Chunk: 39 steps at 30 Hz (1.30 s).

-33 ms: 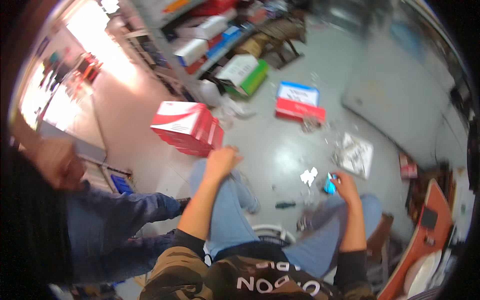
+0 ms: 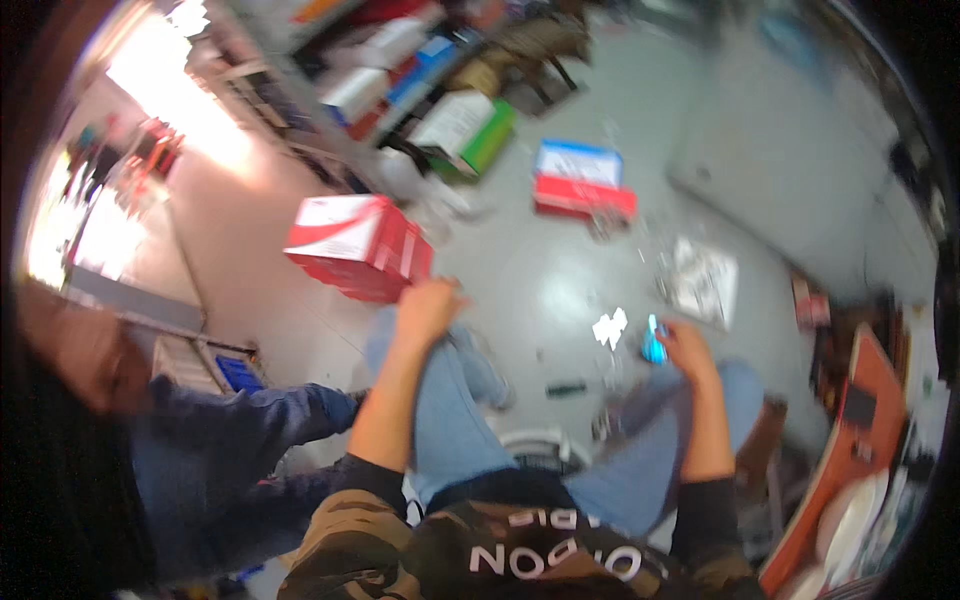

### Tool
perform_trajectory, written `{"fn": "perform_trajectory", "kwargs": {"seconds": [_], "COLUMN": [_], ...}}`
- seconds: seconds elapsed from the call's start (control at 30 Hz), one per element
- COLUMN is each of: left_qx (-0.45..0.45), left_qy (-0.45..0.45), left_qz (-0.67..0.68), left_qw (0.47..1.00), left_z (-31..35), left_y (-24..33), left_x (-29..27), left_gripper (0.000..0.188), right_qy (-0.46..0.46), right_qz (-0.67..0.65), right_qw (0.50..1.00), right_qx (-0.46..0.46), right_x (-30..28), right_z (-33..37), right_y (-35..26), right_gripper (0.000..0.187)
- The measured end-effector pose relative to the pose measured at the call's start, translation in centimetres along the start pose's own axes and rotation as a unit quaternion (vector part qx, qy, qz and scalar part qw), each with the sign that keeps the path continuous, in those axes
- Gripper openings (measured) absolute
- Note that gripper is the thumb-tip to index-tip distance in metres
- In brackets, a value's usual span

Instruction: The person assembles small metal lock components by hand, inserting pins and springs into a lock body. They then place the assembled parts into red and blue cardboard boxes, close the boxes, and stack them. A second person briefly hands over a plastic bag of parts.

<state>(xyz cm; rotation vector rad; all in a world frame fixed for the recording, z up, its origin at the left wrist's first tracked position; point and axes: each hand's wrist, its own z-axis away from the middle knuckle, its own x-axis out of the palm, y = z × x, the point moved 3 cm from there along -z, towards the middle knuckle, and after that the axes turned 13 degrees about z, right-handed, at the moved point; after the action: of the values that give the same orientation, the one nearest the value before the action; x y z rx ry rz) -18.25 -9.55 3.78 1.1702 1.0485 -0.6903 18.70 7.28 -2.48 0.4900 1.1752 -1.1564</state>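
My left hand (image 2: 430, 308) is above my left knee, beside a stack of red and white boxes (image 2: 362, 245) on the floor. Its fingers look loosely apart, somewhat blurred, and nothing shows in them. Over by my right knee, my right hand (image 2: 688, 350) is closed on a small shiny blue object (image 2: 654, 342), whose kind I cannot make out. A dark green slim tool (image 2: 566, 389) lies on the floor between my feet. Past it are bright white scraps (image 2: 609, 328).
Ahead lie a blue and white box (image 2: 579, 163), a red box (image 2: 582, 197) and a green and white box (image 2: 465, 133) by the shelving. A clear plastic bag (image 2: 703, 283) lies at right. Another person's hand (image 2: 100, 360) and blue-trousered leg (image 2: 250, 430) are close on my left.
The whole view has shifted slightly, so floor things sit a little higher and further left. My right hand still holds the blue object; my left hand stays by the knee.
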Motion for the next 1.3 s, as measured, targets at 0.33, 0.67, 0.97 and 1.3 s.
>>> {"fn": "perform_trajectory", "kwargs": {"seconds": [0.33, 0.67, 0.97, 1.3], "left_qx": [-0.008, -0.020, -0.019, 0.003], "left_qy": [-0.082, -0.129, -0.155, -0.165], "left_qz": [0.024, 0.034, 0.055, 0.078], "left_qw": [0.996, 0.991, 0.986, 0.983], "left_z": [0.2, 0.0, -0.1, -0.1], "left_y": [0.8, 1.0, 1.1, 0.3], "left_x": [2.2, 2.6, 3.3, 3.8], "left_gripper": [0.031, 0.033, 0.034, 0.036], "right_qy": [-0.022, -0.020, -0.033, -0.045], "right_qz": [0.009, -0.065, -0.082, -0.120], "right_qw": [0.999, 0.998, 0.995, 0.992], "right_qx": [-0.022, -0.007, -0.042, -0.019], "right_x": [3.2, 2.0, 1.6, 1.6], "right_z": [2.8, 2.0, 1.7, 1.7], "right_y": [5.1, 3.6, 2.7, 2.9], "right_gripper": [0.032, 0.038, 0.035, 0.037]}}
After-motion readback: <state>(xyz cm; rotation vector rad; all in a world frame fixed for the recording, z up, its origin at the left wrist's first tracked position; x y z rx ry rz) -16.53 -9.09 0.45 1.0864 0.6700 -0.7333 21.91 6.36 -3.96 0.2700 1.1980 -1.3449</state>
